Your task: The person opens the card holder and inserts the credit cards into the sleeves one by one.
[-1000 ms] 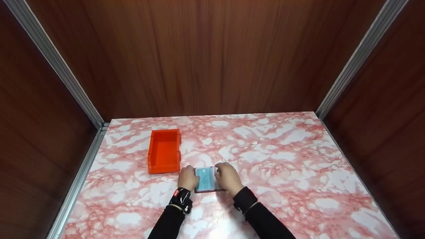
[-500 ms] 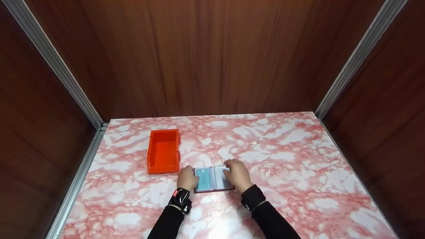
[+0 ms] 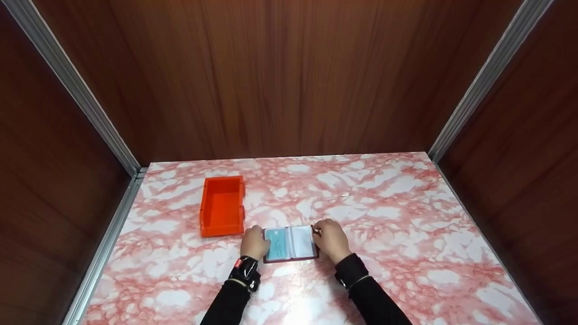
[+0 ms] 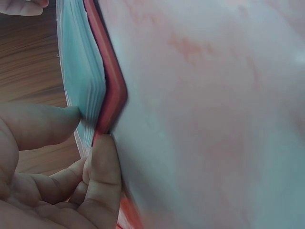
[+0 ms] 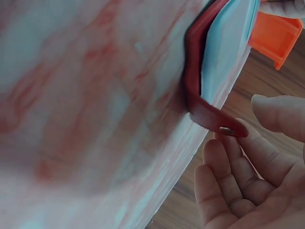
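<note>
A dark red card holder [image 3: 291, 259] lies spread out on the table in the head view. Blue cards [image 3: 276, 243] show in the clear sleeves of its left half, and pale sleeves [image 3: 302, 241] fill the right half. My left hand [image 3: 255, 243] pinches the left edge, thumb on the sleeves and fingers against the cover, as the left wrist view shows. At the other end is my right hand [image 3: 332, 239]. In the right wrist view its fingertips touch the underside of a slotted red flap [image 5: 217, 120], while the thumb [image 5: 276, 114] stays apart from it.
An orange bin [image 3: 223, 205] stands beyond my left hand, to the left of the card holder. The table [image 3: 384, 216] has a red and white marbled top. Brown wood-grain panels [image 3: 280, 81] enclose it at the back and sides.
My right hand has moved from over the card holder's middle to its right edge, uncovering the pale sleeves of the right half. The left hand has kept its place on the left edge.
</note>
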Tool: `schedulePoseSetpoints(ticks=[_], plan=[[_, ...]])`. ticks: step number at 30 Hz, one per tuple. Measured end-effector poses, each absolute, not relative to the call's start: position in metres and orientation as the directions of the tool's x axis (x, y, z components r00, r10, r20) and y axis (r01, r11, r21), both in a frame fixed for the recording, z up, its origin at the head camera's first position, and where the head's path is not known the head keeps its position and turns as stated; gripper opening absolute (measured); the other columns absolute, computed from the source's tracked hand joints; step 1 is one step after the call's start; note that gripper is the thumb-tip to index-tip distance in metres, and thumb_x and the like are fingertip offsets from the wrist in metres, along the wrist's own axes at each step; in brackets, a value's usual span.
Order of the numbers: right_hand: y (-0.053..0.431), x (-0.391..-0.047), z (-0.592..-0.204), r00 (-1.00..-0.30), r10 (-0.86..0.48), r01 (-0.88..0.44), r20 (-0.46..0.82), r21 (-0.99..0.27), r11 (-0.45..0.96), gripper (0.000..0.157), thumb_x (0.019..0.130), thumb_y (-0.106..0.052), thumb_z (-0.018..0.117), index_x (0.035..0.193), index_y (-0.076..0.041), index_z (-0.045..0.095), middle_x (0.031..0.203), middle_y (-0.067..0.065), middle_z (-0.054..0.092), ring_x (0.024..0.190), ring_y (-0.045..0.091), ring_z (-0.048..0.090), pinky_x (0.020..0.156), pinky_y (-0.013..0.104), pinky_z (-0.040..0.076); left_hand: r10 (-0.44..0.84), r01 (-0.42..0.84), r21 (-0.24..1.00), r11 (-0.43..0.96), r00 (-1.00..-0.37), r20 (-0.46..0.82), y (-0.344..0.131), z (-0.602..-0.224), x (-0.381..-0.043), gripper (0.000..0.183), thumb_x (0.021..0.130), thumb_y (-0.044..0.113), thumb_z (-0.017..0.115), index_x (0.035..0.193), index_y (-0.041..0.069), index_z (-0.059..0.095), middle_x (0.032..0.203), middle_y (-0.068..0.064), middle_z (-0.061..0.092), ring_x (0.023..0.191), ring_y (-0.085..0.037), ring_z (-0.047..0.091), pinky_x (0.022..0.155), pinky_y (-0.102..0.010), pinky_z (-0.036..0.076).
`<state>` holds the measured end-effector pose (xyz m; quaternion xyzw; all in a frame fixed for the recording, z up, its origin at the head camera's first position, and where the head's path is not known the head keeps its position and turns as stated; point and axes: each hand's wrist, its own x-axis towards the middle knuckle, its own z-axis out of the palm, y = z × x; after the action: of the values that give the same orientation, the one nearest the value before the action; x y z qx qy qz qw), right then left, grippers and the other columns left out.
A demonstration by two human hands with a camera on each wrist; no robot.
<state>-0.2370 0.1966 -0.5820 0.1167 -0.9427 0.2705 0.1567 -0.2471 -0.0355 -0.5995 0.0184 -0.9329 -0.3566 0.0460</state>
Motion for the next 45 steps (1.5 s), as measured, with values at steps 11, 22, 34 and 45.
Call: schedulePoseSetpoints(ticks=[11,22,34,45], plan=[[0.209,-0.235,-0.588,-0.935,-0.120,-0.280,0.335,-0.485,0.828,0.015,0.075,0.000,0.075,0.089,0.000,0.069,0.082,0.010,0.060,0.075,0.030,0.061,0.071,0.043,0.051,-0.049,0.017,0.656,0.755,-0.995,0.082,-0.036,-0.601,-0.246,0.021,0.075,0.005,0.073,0.088,-0.004,0.060,0.079,-0.014,0.056,0.077,-0.034,0.058,0.073,-0.049,0.049],[0.217,-0.236,-0.597,-0.959,-0.066,-0.206,0.276,-0.517,0.830,0.014,0.077,0.005,0.073,0.090,0.001,0.069,0.085,0.012,0.063,0.081,0.033,0.064,0.077,0.046,0.051,-0.056,0.024,0.649,0.760,-0.993,0.103,-0.036,-0.602,-0.247,0.019,0.074,0.005,0.073,0.086,-0.002,0.059,0.076,-0.013,0.056,0.075,-0.034,0.058,0.072,-0.049,0.048],[0.218,-0.237,-0.596,-0.973,-0.049,-0.165,0.226,-0.531,0.831,0.014,0.078,0.004,0.073,0.090,0.000,0.069,0.084,0.011,0.062,0.079,0.034,0.063,0.076,0.047,0.051,-0.078,-0.024,0.673,0.739,-0.996,0.050,-0.036,-0.601,-0.246,0.018,0.077,0.005,0.073,0.088,-0.001,0.060,0.079,-0.013,0.056,0.076,-0.032,0.057,0.072,-0.048,0.048],[0.220,-0.238,-0.597,-0.971,-0.068,-0.178,0.227,-0.506,0.844,0.014,0.075,0.003,0.074,0.086,-0.003,0.068,0.081,0.010,0.059,0.076,0.035,0.062,0.072,0.046,0.051,-0.070,0.016,0.663,0.748,-0.992,0.102,-0.036,-0.598,-0.245,0.014,0.075,0.003,0.071,0.078,0.001,0.057,0.070,-0.011,0.054,0.069,-0.032,0.056,0.066,-0.047,0.047]])
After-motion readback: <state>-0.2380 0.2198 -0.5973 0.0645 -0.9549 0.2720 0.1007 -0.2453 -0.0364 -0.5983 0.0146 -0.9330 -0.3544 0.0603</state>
